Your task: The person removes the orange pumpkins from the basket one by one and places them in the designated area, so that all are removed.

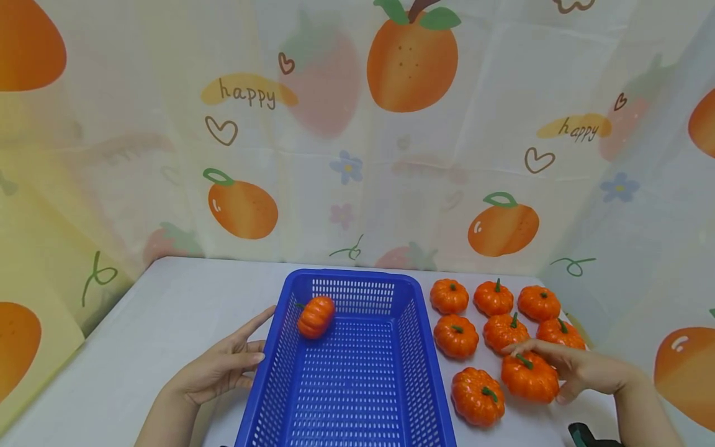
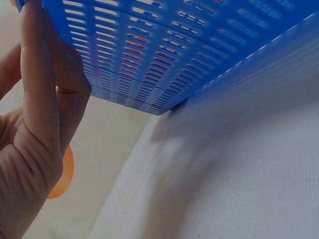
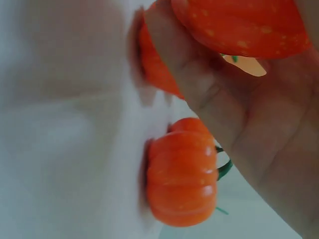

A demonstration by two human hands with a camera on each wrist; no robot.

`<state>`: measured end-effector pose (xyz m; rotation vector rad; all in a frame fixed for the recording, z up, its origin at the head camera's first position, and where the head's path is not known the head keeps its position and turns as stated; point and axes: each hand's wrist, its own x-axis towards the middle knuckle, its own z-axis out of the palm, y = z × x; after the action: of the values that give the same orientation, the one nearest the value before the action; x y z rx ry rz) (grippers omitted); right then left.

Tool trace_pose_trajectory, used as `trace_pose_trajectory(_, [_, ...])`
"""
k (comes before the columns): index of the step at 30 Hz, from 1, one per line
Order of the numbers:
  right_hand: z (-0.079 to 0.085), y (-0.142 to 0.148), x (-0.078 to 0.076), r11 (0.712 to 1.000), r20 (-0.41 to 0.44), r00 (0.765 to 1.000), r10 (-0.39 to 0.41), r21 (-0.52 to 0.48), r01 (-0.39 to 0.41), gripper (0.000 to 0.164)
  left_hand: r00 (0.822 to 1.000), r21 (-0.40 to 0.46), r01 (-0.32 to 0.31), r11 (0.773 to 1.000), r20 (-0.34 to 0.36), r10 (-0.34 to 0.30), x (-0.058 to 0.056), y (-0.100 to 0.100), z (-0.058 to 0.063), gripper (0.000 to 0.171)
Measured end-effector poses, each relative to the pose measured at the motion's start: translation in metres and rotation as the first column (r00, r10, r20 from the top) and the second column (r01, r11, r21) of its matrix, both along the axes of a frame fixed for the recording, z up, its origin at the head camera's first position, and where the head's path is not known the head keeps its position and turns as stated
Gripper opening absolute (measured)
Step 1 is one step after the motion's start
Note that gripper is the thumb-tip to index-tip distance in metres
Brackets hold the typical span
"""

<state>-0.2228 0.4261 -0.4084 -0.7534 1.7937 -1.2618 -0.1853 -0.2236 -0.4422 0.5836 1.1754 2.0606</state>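
Observation:
My right hand (image 1: 583, 366) grips a small orange pumpkin (image 1: 529, 377) with a green stem, fingers on its far side and thumb at its near right. In the right wrist view this pumpkin (image 3: 244, 25) sits between fingers and thumb, above the white tabletop. My left hand (image 1: 223, 363) rests against the left side of a blue plastic basket (image 1: 441, 385), its index fingertip right at the rim. The left wrist view shows that hand (image 2: 40, 99) beside the slotted basket wall (image 2: 144, 55). One pumpkin (image 1: 316, 317) lies tilted in the basket's far left corner.
Right of the basket, several more pumpkins (image 1: 457, 336) stand in loose rows, one (image 1: 478, 397) nearest the front. A dark object (image 1: 589, 434) shows at the lower right edge. Behind the white table (image 1: 184, 298) hangs a fruit-printed curtain (image 1: 413, 186).

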Motion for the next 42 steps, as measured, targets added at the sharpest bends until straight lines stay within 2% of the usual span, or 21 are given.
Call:
trace_pose_trajectory(9, [-0.015,0.004,0.001,0.988,0.018,1.0,-0.025,0.154,0.022,0.075,1.0,-0.02,-0.025,0.999,-0.016,0.025,0.001,0.0,-0.002,0.076])
trace_pose_trajectory(15, [-0.021,0.009,0.001,0.99,0.057,0.997,-0.059,0.134,0.051,0.07,1.0,-0.01,-0.021,1.0,-0.012,0.021,0.001,0.0,-0.002,0.076])
trace_pose_trajectory(23, [-0.021,0.014,0.003,0.987,0.07,0.992,-0.101,0.13,0.092,0.065,0.999,-0.042,-0.049,0.998,0.01,0.049,0.001,0.001,0.0,0.077])
trace_pose_trajectory(29, [-0.02,0.016,0.003,0.986,0.117,0.985,-0.127,0.12,0.113,0.065,0.999,-0.026,-0.034,0.999,-0.007,0.033,0.001,0.001,0.0,0.076])
trace_pose_trajectory(33, [-0.015,0.019,0.003,0.993,0.108,0.989,-0.102,0.074,0.094,0.065,1.0,-0.025,-0.022,0.999,0.004,0.022,0.001,0.001,0.001,0.077])
trace_pose_trajectory(37, [-0.002,0.019,0.002,0.998,0.075,0.995,-0.062,0.017,0.061,0.066,1.0,-0.002,-0.001,1.0,0.006,0.001,0.0,0.0,0.0,0.076])
trace_pose_trajectory(42, [0.024,0.009,-0.003,0.995,-0.06,0.995,-0.085,0.048,0.088,0.061,1.0,0.021,0.013,1.0,0.002,-0.013,0.0,-0.001,-0.001,0.076])
